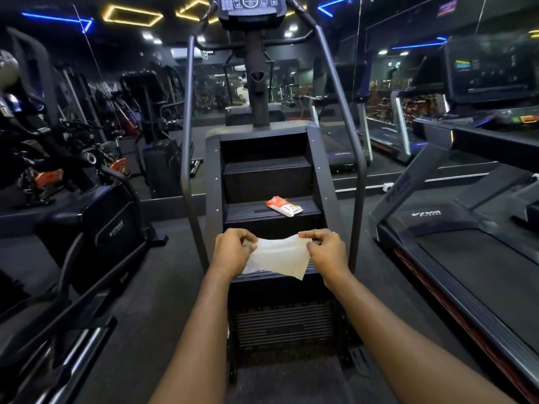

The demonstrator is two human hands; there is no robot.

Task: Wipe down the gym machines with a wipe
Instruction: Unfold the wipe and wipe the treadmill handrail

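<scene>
A white wipe [278,258] is stretched between my two hands, just above the lowest steps of a black stair-climber machine [267,176]. My left hand [232,250] pinches the wipe's left edge and my right hand [325,249] pinches its right edge. An orange and white wipes packet [283,206] lies on a step higher up, beyond my hands. The machine's console [248,7] sits at the top, between two long grey handrails [186,141].
A treadmill [455,243] stands close on the right. An elliptical trainer [96,228] stands close on the left, with bikes behind it. Mirrored walls and more treadmills lie beyond. Dark floor runs on both sides of the stair-climber.
</scene>
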